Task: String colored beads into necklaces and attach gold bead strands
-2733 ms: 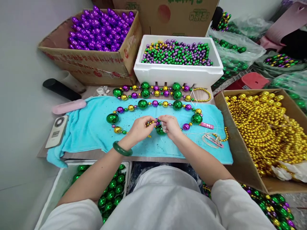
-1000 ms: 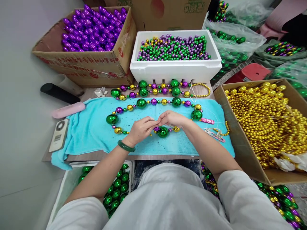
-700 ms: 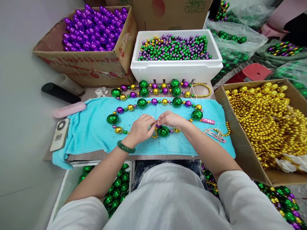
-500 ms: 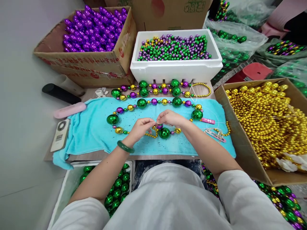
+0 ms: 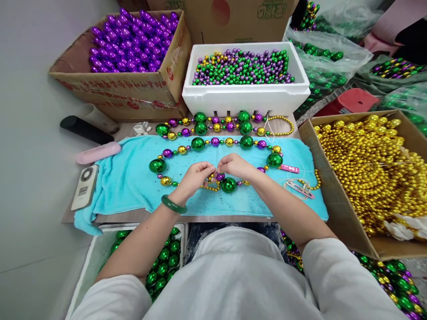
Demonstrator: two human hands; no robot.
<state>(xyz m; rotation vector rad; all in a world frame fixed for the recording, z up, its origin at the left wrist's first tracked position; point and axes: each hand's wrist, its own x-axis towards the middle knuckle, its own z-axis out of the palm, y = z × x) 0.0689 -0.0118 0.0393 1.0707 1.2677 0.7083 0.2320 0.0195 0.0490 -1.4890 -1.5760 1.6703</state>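
A bead necklace (image 5: 198,144) in green, purple and gold lies in a loop on a turquoise towel (image 5: 133,178). At the loop's near side, my left hand (image 5: 197,174) is closed in a pinch on the necklace's thin string. My right hand (image 5: 236,165) pinches close beside it, fingertips nearly touching the left ones, on what looks like the same string. Just under the fingers are a purple bead (image 5: 220,176), a big green bead (image 5: 228,185) and a short strand of small gold beads (image 5: 211,188). The string itself is barely visible.
Behind the towel lies another bead necklace (image 5: 201,128), before a white foam box (image 5: 247,95) of small beads. Cardboard boxes hold purple beads (image 5: 133,42) and gold bead strands (image 5: 376,173). On the towel's right are a pink-labelled packet (image 5: 289,169) and scissors (image 5: 298,186). A phone-like device (image 5: 84,186) lies left.
Both hands stay at the near side of the loop, with small finger movements. My left fingers have drawn slightly left, and the purple bead beneath them has shifted a little.
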